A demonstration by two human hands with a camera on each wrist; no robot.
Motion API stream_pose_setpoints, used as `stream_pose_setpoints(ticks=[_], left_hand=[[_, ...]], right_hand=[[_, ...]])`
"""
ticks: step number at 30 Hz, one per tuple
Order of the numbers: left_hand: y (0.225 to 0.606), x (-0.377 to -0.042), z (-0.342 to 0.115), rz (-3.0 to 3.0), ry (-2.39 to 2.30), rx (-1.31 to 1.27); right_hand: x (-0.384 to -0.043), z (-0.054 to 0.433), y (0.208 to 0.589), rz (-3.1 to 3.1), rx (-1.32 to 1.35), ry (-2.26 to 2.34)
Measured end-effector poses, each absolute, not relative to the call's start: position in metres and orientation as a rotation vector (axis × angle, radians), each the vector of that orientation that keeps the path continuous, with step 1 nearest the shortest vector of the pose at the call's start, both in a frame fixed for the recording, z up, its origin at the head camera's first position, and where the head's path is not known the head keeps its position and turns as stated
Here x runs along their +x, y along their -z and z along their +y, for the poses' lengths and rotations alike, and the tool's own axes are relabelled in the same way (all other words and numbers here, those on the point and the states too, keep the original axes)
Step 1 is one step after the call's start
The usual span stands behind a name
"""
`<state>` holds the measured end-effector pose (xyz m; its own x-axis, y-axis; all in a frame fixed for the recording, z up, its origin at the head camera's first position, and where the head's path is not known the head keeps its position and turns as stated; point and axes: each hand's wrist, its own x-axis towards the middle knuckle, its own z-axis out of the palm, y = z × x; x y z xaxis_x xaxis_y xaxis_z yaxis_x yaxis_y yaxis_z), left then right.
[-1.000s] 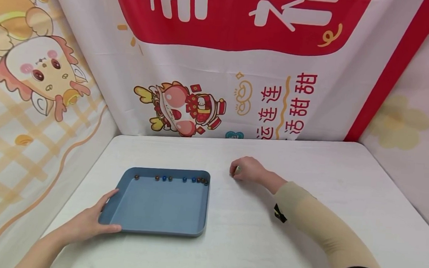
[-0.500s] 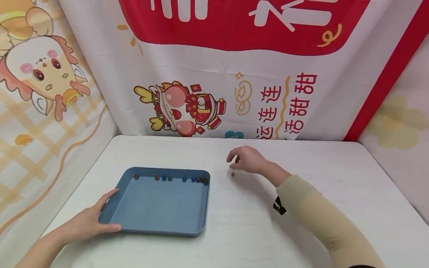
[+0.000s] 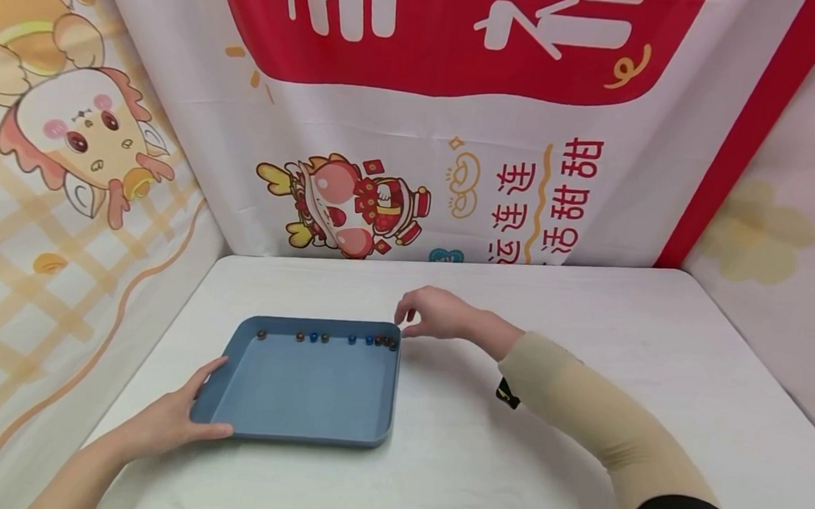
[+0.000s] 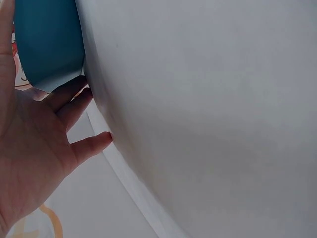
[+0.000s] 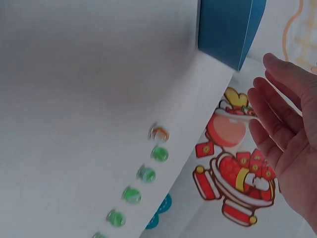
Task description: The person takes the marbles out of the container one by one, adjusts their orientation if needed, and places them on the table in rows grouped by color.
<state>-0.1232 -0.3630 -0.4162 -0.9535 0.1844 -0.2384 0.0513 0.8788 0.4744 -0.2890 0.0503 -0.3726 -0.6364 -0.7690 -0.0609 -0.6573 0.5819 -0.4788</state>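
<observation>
A shallow blue-grey tray (image 3: 308,388) lies on the white table with several brown and blue marbles (image 3: 314,337) along its far wall. At its near left corner rests my left hand (image 3: 165,430), the straight thumb on the front wall and fingers against the left side. Near the tray's far right corner hovers my right hand (image 3: 439,312), fingers loosely bent and nothing visible between them. In the right wrist view, an orange-and-white glass marble (image 5: 159,133) heads a row of several green marbles (image 5: 131,195) on the table. That row is hidden or unclear in the head view.
The white table (image 3: 493,462) extends right and in front of the tray. Behind it hangs a red-and-white printed cloth (image 3: 415,130). Printed sheets (image 3: 67,210) also cover the sides.
My right hand has let go of a brown-looking marble on the table, lifted, then moved left to the tray's far right corner. My left hand and the tray have kept their places.
</observation>
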Motion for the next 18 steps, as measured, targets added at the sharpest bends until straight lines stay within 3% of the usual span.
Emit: stream_pose_setpoints(ticks=[18], left_hand=[[0.417, -0.123, -0.362, 2.780, -0.676, 0.186]], right_hand=[[-0.278, 0.006, 0.389, 2.600, -1.285, 0.325]])
